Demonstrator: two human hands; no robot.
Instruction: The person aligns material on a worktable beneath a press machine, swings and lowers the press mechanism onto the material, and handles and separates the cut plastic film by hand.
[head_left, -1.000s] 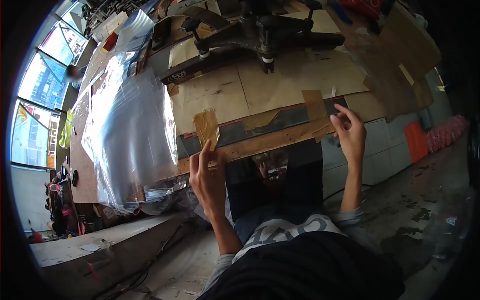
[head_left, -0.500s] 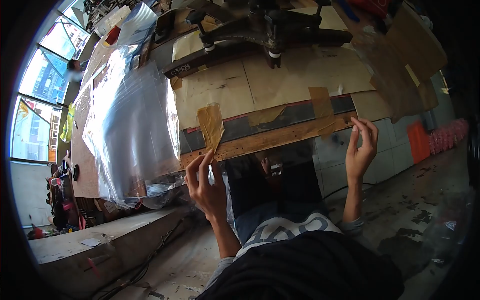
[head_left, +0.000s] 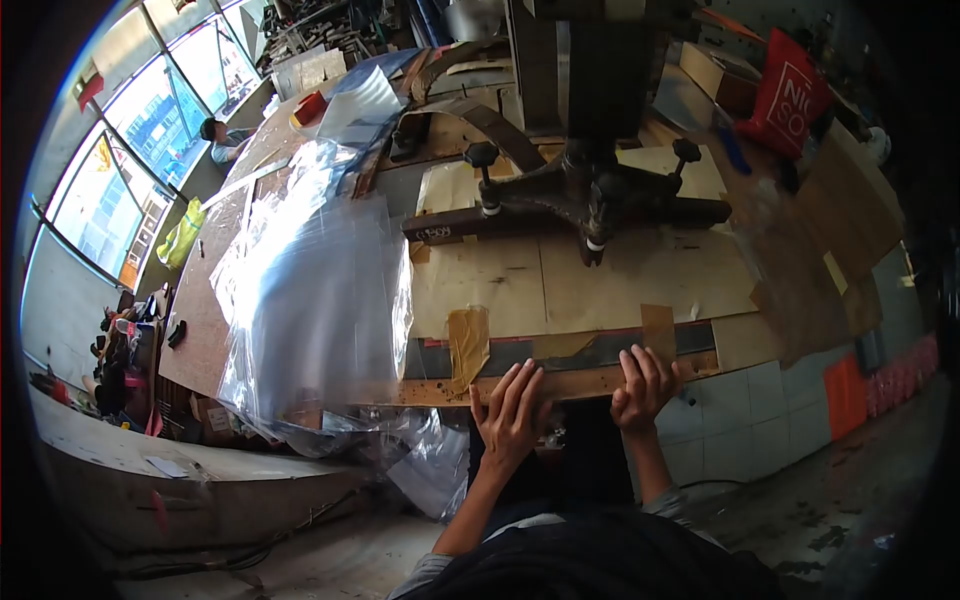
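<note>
My left hand (head_left: 510, 415) rests on the wooden front edge (head_left: 432, 391) of the table, its fingers stretched out and holding nothing. To its right, my right hand (head_left: 645, 393) touches the same edge just below a strip of brown tape (head_left: 657, 325). Its fingers are apart and slightly bent, with nothing visible in them. Another, wrinkled brown tape piece (head_left: 468, 340) hangs over the dark strip (head_left: 510, 352) by my left hand. Behind the strip lies a pale board (head_left: 480, 280), and a dark metal press head (head_left: 570, 200) with black knobs stands over it.
Clear plastic sheets (head_left: 310, 300) cover the left of the table. A red bag (head_left: 785, 95) and cardboard (head_left: 845, 215) are at the right. Another person (head_left: 225, 140) is by the windows at far left. Orange and pink material (head_left: 850, 400) stands at lower right.
My view has tilted up, showing more of the press. Both hands have come closer together on the table edge; my left hand has left the wrinkled tape's lower tip.
</note>
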